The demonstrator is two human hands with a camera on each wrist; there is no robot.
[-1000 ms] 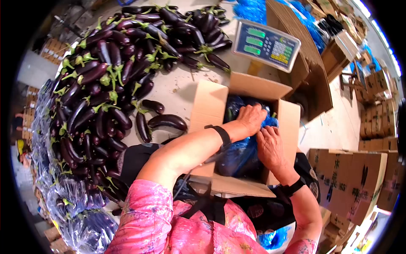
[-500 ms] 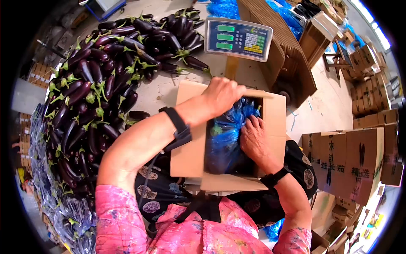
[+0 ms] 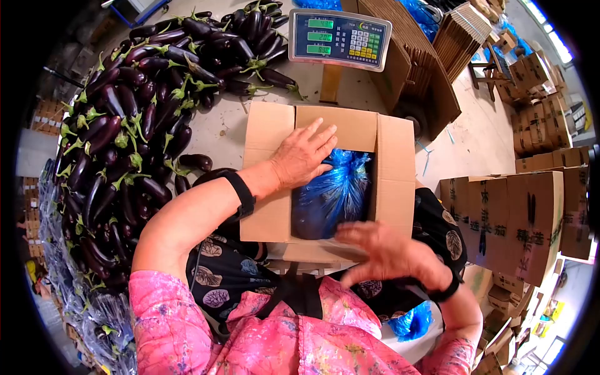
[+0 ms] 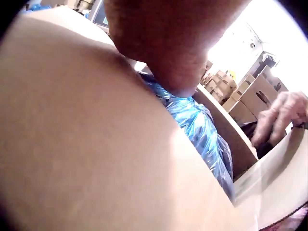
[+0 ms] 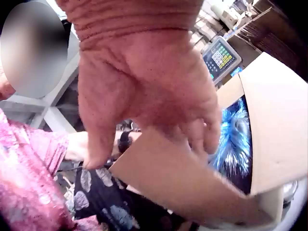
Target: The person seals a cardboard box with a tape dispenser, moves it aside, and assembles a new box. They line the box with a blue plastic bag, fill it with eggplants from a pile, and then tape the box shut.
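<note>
A cardboard box [image 3: 397, 181] stands between the person's knees, its left and right flaps spread outward. Inside lies a blue plastic bag [image 3: 334, 194], gathered at its top, with dark contents showing through. The far flap [image 3: 337, 125] is folded inward over part of the bag. My left hand [image 3: 303, 156] rests with fingers extended at the left edge of the opening, reaching onto the far flap. My right hand [image 3: 390, 250], slightly blurred, is at the box's near side, fingers spread and holding nothing. The right wrist view shows it over the near flap [image 5: 178, 178].
A large heap of eggplants [image 3: 112, 156] covers the left. Behind the box stands a scale display [image 3: 340, 39] on a post. Flattened cardboard [image 3: 419, 69] leans at the back right, and printed cartons [image 3: 506, 219] stand at the right. A blue plastic bundle [image 3: 412, 322] lies low right.
Both hands have left the bag. The left hand took the far flap and folded it inward, then moved left. The right hand has drawn back toward the body, over the box's near side.
</note>
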